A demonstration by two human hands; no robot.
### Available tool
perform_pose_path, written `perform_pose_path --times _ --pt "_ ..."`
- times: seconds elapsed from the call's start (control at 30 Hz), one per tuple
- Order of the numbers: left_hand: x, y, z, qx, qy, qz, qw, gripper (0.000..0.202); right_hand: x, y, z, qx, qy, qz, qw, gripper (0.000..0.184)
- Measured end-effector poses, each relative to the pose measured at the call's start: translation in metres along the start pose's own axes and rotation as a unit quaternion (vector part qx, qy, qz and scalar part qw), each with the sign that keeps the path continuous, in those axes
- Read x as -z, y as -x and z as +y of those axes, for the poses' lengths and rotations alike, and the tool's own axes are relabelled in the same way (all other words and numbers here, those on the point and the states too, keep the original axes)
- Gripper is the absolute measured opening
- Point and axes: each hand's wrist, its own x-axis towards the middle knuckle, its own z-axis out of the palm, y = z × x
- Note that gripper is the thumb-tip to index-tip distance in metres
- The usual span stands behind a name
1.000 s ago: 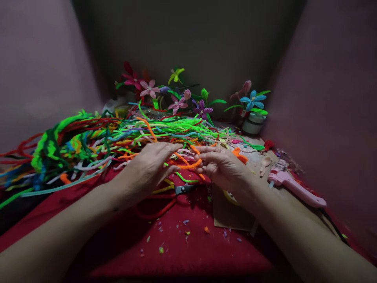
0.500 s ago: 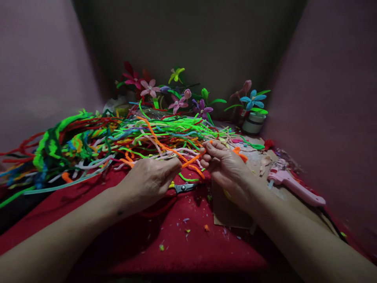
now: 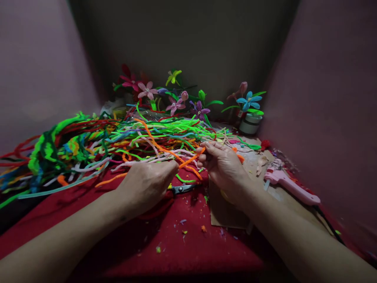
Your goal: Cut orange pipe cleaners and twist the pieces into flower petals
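An orange pipe cleaner (image 3: 188,160) stretches between both my hands above the red cloth (image 3: 188,243). My left hand (image 3: 149,182) is closed, its fingers pinched on the near end of that orange strand. My right hand (image 3: 222,165) is closed too, pinching the strand's other end between thumb and fingertips. Just beyond my hands lies a big loose heap of pipe cleaners (image 3: 118,139) in green, orange, red, white and blue. A pair of scissors (image 3: 182,189) lies on the cloth under my hands.
A pink glue gun (image 3: 290,186) lies at the right, its cord trailing toward me. A piece of brown card (image 3: 225,214) sits under my right wrist. Finished pipe-cleaner flowers (image 3: 173,102) and a small white jar (image 3: 249,124) stand at the back. Coloured trimmings dot the cloth.
My hands went from lying flat on the heap to pinching an orange strand and drawing it out. The strand is now taut between them, lifted a little off the pile.
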Motion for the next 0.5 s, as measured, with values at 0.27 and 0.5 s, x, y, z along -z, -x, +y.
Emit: perform_pose_path --times 0.27,0.5 --pt "0.0002 0.0014 -0.0030 0.011 -0.024 0.005 1.000 0.017 -0.0007 0.0005 -0.0009 -0.019 0.005 -0.019 1.000 0.015" --pt "-0.0010 0.0025 -0.0072 0.033 -0.031 0.023 0.999 0.015 -0.0022 0.0014 -0.0033 -0.004 0.010 -0.015 1.000 0.005"
